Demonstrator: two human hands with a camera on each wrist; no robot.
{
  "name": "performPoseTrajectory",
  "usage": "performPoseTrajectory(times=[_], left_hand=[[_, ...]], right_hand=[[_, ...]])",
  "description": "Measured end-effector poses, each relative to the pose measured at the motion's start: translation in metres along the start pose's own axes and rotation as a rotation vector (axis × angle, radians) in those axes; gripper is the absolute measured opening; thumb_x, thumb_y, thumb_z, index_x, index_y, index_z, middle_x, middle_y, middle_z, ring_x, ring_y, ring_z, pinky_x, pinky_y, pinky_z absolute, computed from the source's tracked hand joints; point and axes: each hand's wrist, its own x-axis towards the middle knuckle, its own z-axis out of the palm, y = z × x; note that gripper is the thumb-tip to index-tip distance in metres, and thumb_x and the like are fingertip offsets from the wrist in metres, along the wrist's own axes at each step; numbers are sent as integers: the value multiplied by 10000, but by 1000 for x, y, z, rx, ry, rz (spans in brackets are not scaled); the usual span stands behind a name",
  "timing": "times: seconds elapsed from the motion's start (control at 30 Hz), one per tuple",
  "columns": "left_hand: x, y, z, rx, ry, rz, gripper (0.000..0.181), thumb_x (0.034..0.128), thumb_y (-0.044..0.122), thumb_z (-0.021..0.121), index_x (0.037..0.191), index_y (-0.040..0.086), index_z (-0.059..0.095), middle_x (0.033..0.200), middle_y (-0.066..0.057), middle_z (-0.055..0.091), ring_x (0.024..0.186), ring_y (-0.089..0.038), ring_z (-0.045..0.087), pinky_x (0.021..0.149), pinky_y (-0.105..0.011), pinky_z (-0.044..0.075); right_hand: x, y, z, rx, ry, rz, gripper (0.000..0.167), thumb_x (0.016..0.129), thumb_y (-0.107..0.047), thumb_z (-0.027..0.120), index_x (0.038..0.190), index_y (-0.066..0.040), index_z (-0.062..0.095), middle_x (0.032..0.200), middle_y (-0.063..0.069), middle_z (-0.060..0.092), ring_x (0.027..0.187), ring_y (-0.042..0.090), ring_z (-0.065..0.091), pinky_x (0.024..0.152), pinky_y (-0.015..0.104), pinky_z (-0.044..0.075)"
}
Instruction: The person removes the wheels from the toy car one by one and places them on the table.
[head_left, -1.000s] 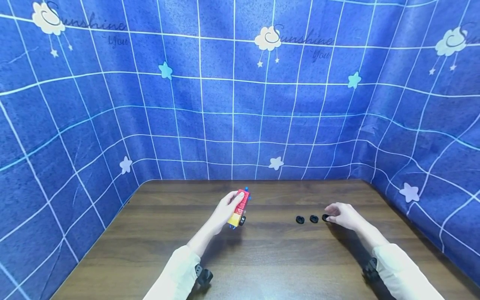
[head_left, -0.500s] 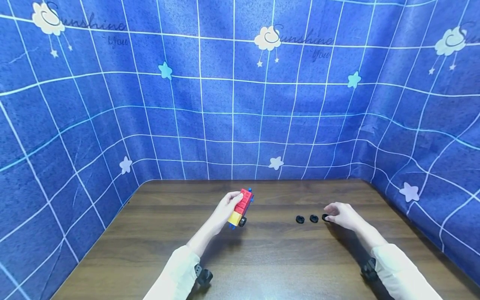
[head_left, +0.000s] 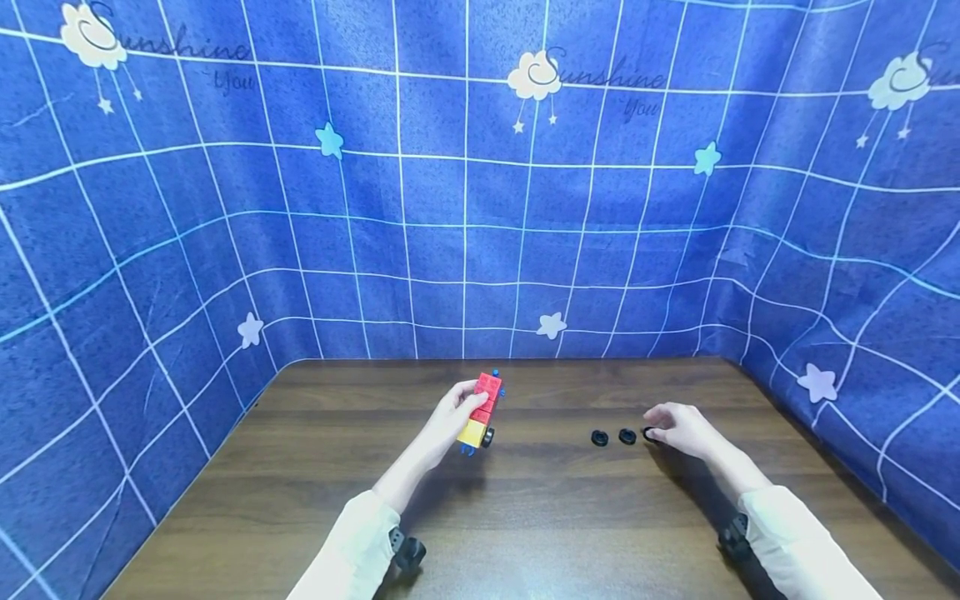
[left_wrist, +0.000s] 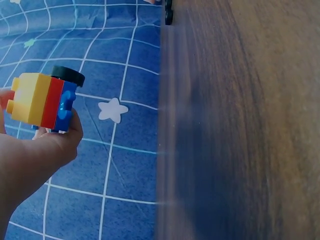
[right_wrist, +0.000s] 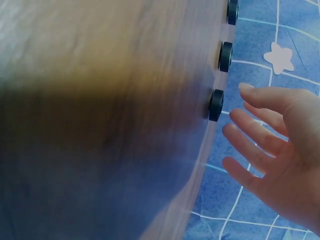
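Observation:
My left hand (head_left: pixel 448 421) grips a toy car (head_left: pixel 490 398) made of building bricks, above the table. It has a red top, a yellow end brick (left_wrist: pixel 31 99) and a blue chassis (left_wrist: pixel 66 106). One black wheel (left_wrist: pixel 68 75) is on its visible side; the hand partly hides the far side. On the right, three loose black wheels (head_left: pixel 600 437) lie in a row. My right hand (head_left: pixel 684 432) hovers at the rightmost wheel (right_wrist: pixel 216 105), fingers spread and loosely bent. In the right wrist view a gap shows between fingertips and wheel.
The brown wooden table (head_left: pixel 525 517) spans the lower view. Blue curtain fabric (head_left: pixel 435 250) with white grid lines and stars surrounds its back and both sides. A black wrist camera (head_left: pixel 408 552) is strapped at the left sleeve, another (head_left: pixel 735 533) at the right.
The toy car has shifted and turned slightly in my left hand. My right hand stays almost in place at the rightmost wheel, and the loose wheels lie where they were.

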Motion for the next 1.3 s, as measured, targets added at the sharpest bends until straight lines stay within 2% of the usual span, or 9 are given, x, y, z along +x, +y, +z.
performPoseTrajectory(times=[0.17,0.37,0.6,0.8,1.03,1.3], left_hand=[[3,-3,-1,-3,5,-5,454,922,168,556,1305,-50,446,1058,-128,567,839,-89,531,675,-209,455],[4,-4,-4,6,4,-43,522,926,281,572,1325,-37,462,1029,-117,585,812,-100,552,680,-218,466],[6,-6,-5,30,-10,-35,504,935,240,565,1332,-51,456,1101,-160,596,875,-108,557,722,-223,468],[6,-6,-5,3,-20,-39,474,920,252,591,1303,-15,514,1053,-125,632,825,-83,578,720,-225,479],[3,-4,-3,-50,-40,-44,475,915,274,591,1301,5,524,1068,-155,639,792,-98,611,686,-261,513],[5,-4,-2,-59,1,-62,458,907,282,602,1279,18,550,1008,-109,660,759,-93,604,669,-253,497]], right_hand=[[2,-2,0,-4,12,-26,214,787,-44,696,970,58,653,875,153,695,738,184,641,686,286,510],[5,-7,1,-9,35,-50,200,803,-44,683,980,49,661,901,156,698,748,178,637,700,311,513],[7,-10,4,23,46,-96,184,806,-31,685,963,59,654,875,159,701,740,162,655,689,281,518],[11,-16,8,69,32,-122,188,807,-23,683,963,74,644,886,190,692,754,182,661,681,275,523],[15,-24,11,80,29,-143,186,809,-35,684,968,57,650,911,183,693,785,180,663,713,284,522],[18,-31,17,85,20,-151,176,815,-45,684,968,38,655,919,184,691,804,230,669,737,315,530]])
